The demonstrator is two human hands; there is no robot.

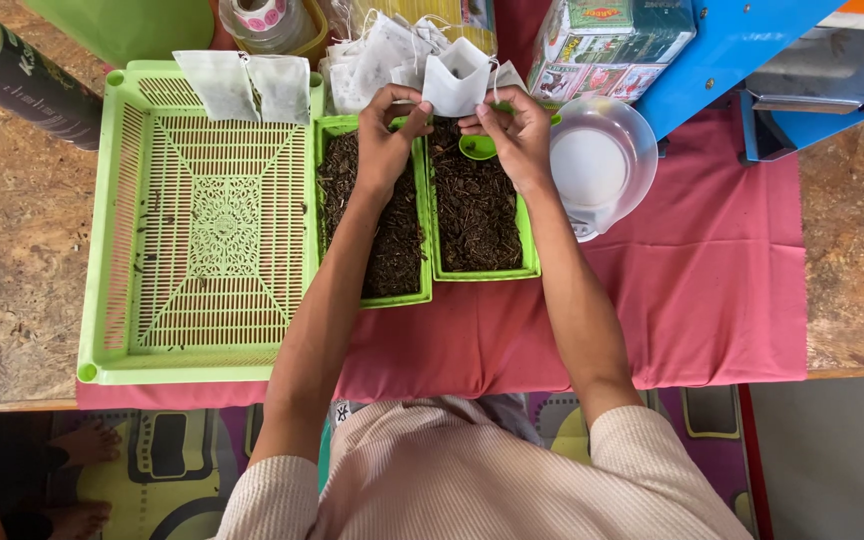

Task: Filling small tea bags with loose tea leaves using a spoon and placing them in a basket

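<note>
Both my hands hold one small white paper filter bag (455, 82) above two narrow green trays of dark loose tea. My left hand (385, 135) pinches the bag's left edge over the left tea tray (422, 240). My right hand (514, 135) grips the bag's right edge over the right tea tray (527, 240). The bag's mouth looks spread apart. A small green scoop (476, 148) lies in the right tray, just under my right hand.
A large green slotted tray (112, 230) lies left, with two white bags (247, 85) on its far rim. More white bags (377, 55) are piled behind. A white bowl on a scale (592, 165), coloured boxes (612, 45), a blue machine (732, 50), pink cloth (712, 280).
</note>
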